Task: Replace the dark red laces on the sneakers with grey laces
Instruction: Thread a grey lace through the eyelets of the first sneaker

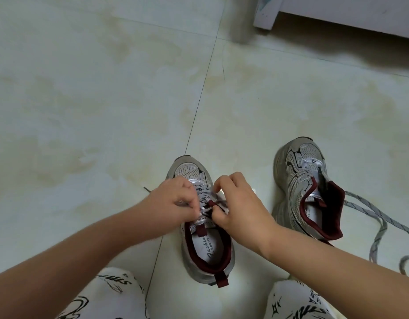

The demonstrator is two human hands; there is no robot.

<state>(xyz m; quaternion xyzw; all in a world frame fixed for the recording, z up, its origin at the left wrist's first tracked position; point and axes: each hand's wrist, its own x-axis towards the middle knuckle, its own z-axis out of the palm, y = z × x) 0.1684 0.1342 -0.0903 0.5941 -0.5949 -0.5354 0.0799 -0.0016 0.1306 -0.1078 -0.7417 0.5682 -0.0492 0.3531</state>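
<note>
Laces are the soft, light part of this job, and the grey lace (211, 200) on the near sneaker (207, 229) is looking limp and flat, likely to slip back through an eyelet unless it is being taken near its stiff tip or pinched close to the hole. The left hand (173, 202) is curling its fingers on that lace at the left side of the tongue, while the right hand (238, 203) is pinching at the crossing by the dark red tongue loop; exactly which strand it is grasping cannot be told. This sneaker is standing upright on the tiled floor (95, 100) between the person's knees, its opening holding only a printed insole. The second sneaker (307, 192) is sitting just to the right, apart from the first, unlaced, its dark red collar gaping and nothing visible inside. A loose grey patterned lace (373, 215) is trailing on the floor beside it. No dark red lace is showing.
</note>
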